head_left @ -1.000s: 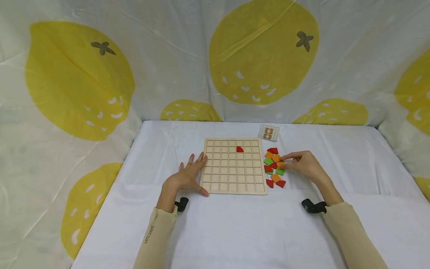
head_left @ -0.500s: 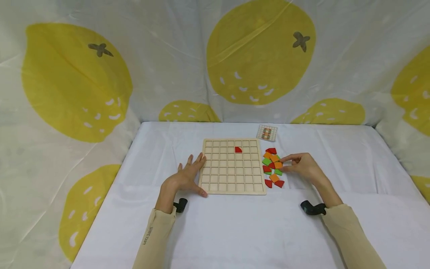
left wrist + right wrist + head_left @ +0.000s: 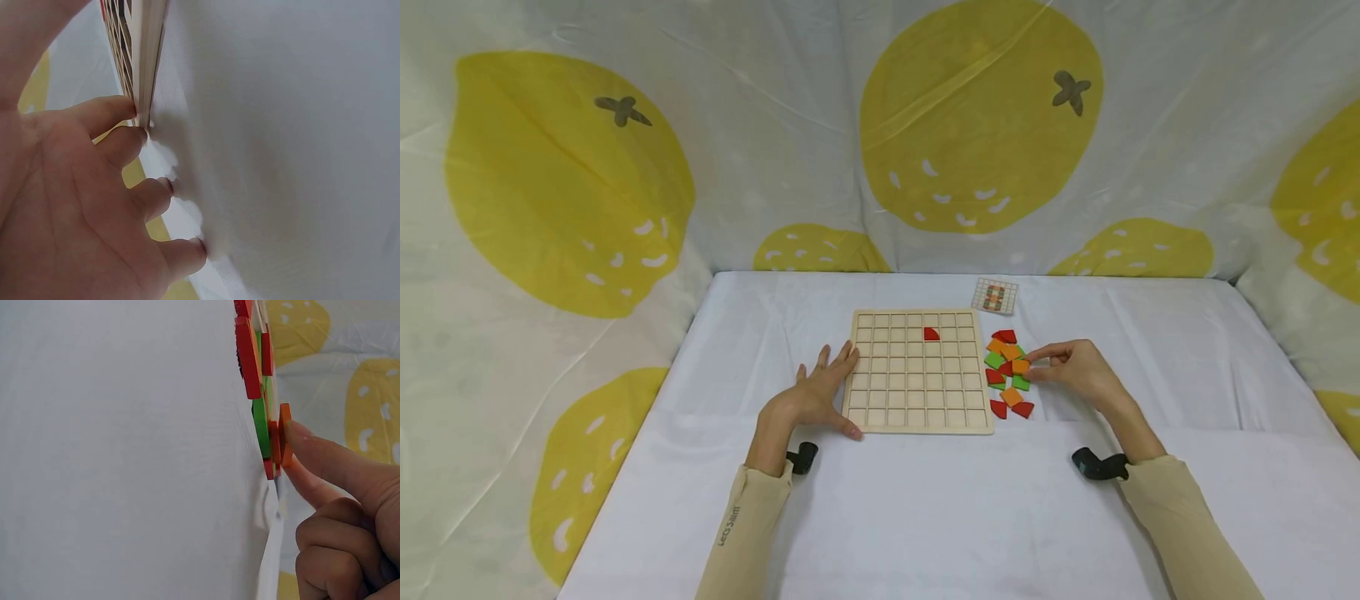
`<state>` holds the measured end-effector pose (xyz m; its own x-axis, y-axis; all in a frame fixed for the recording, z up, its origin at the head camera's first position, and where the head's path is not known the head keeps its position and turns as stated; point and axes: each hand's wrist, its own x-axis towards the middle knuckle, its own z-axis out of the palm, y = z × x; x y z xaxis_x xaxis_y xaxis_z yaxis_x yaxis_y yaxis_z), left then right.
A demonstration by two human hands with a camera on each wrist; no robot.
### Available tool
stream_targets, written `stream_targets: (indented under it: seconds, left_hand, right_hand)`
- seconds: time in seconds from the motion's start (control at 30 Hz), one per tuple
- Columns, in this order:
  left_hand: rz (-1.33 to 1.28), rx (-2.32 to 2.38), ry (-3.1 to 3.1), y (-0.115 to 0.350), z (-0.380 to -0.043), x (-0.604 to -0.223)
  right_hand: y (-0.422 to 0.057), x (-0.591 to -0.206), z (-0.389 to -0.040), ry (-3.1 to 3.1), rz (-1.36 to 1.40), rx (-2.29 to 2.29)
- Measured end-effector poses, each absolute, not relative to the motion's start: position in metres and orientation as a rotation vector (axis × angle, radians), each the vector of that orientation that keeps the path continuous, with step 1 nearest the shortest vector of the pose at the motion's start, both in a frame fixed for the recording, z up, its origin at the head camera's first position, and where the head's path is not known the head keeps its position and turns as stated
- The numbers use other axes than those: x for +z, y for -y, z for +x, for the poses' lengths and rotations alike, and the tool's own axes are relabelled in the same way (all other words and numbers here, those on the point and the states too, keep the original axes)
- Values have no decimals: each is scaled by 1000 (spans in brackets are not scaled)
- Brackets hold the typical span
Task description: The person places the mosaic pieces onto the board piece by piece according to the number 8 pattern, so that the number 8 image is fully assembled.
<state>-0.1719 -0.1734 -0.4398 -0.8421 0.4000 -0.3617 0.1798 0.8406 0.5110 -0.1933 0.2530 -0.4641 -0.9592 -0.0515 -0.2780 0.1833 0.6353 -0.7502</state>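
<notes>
A wooden grid board [image 3: 917, 375] lies flat on the white cloth, with one red quarter-circle tile [image 3: 931, 334] in a cell of its upper part. My left hand [image 3: 811, 400] has its fingers spread and touches the board's left edge; the left wrist view shows fingertips [image 3: 128, 115] against that edge. Right of the board is a loose pile of red, green and orange tiles. Over the pile's right side my right hand [image 3: 1078, 375] pinches an orange square tile [image 3: 285, 434] between thumb and index finger, the other fingers curled. Tile edges overlap, so the pile's lower layer is partly hidden.
A small printed card [image 3: 996, 296] with a coloured grid pattern lies behind the pile, near the board's top right corner. White cloth [image 3: 925, 517] covers the table. Behind and at the sides hangs a curtain with yellow lemons [image 3: 985, 117].
The whole view has shifted slightly. My right fingers stay at the right side of the pile, with the orange tile now a little more tilted. My left hand keeps its place on the board.
</notes>
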Motion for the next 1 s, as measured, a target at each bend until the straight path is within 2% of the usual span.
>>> stream_targets:
  seconds: [0.3, 0.63, 1.0]
  left_hand:
    - [432, 646, -2554, 174, -171, -439]
    - [439, 650, -2550, 176, -173, -441]
    - [426, 660, -2547, 175, -171, -441]
  right_hand:
    - [-227, -457, -203, -2558, 53, -1343]
    - [-163, -452, -233, -2537, -149, -1422]
    - [-122, -461, -253, -2542, -160, -1437]
